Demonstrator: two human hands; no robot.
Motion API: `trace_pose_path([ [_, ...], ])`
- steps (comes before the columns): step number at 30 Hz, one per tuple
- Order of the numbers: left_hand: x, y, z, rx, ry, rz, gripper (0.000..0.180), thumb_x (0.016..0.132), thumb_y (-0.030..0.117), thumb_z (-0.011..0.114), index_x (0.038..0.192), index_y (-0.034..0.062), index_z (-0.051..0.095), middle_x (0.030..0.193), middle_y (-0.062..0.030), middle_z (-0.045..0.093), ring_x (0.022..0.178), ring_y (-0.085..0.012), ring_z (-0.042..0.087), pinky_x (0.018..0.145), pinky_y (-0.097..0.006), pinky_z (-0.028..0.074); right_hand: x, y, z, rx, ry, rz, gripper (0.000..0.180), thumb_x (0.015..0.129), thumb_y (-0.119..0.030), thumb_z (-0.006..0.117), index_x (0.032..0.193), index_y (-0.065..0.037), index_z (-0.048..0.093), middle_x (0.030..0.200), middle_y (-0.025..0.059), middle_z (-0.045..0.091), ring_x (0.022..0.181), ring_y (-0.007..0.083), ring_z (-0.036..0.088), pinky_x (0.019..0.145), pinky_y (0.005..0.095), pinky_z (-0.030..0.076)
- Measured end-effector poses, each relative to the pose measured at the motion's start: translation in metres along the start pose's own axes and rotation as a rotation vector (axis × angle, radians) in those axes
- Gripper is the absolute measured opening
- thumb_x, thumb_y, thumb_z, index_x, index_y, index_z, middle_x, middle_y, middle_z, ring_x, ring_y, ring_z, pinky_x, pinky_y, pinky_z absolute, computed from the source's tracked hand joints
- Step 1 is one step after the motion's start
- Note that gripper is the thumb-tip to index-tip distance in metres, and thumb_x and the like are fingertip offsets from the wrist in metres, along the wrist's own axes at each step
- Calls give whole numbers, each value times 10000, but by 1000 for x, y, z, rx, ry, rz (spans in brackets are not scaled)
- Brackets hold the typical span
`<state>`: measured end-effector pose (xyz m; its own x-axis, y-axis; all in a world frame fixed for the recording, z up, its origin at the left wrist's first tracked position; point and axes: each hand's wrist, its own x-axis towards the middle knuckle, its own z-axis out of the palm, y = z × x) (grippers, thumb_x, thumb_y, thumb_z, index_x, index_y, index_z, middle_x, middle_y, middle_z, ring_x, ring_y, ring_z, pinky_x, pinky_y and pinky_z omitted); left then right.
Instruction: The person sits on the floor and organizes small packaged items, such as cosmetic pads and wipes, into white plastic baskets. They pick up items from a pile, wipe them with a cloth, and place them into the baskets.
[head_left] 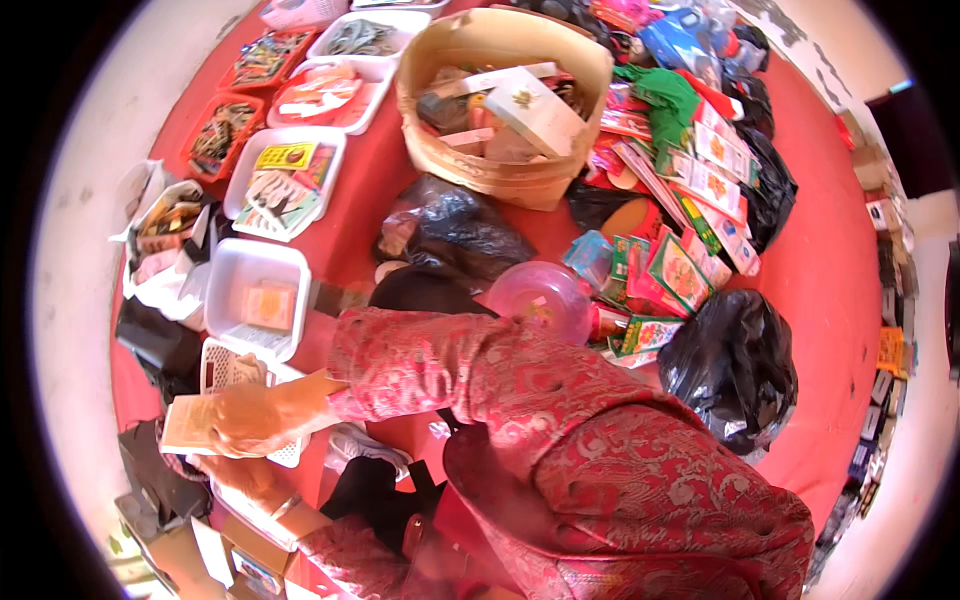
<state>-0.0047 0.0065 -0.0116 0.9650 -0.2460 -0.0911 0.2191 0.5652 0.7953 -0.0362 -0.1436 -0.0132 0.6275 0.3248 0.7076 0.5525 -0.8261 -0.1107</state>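
Note:
My right hand (262,415) reaches left across the red cloth and is shut on a flat beige packet (188,422). My left hand (240,476), with a bangle at the wrist, sits just below it, partly hidden under the packet; its grip cannot be made out. Both hands hover over a white perforated basket (226,368). Just beyond it stands a white tray (228,262) that holds beige packets. My red patterned sleeves fill the lower middle of the view.
A round woven basket (500,175) of boxes stands at the top centre. White and red trays (290,140) of small packets line the left. Black plastic bags (735,365), a pink bowl (540,298) and several colourful packets (690,260) lie to the right.

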Motion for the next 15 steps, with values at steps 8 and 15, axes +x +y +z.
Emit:
trace_pose_path([
  [8,-7,-11,32,-97,-88,180,744,810,580,465,1342,95,277,1282,-117,408,1157,-265,413,979,-435,339,29,30,-78,679,235,313,180,776,-207,595,719,-37,575,585,46,581,479,170,549,452,299,411],
  [15,-52,-11,67,-322,-117,-53,776,786,623,443,1325,82,305,1293,-132,408,1166,-295,423,988,-443,336,46,-11,-75,703,364,114,93,753,-98,596,797,-49,530,660,65,525,610,201,541,555,310,429],
])
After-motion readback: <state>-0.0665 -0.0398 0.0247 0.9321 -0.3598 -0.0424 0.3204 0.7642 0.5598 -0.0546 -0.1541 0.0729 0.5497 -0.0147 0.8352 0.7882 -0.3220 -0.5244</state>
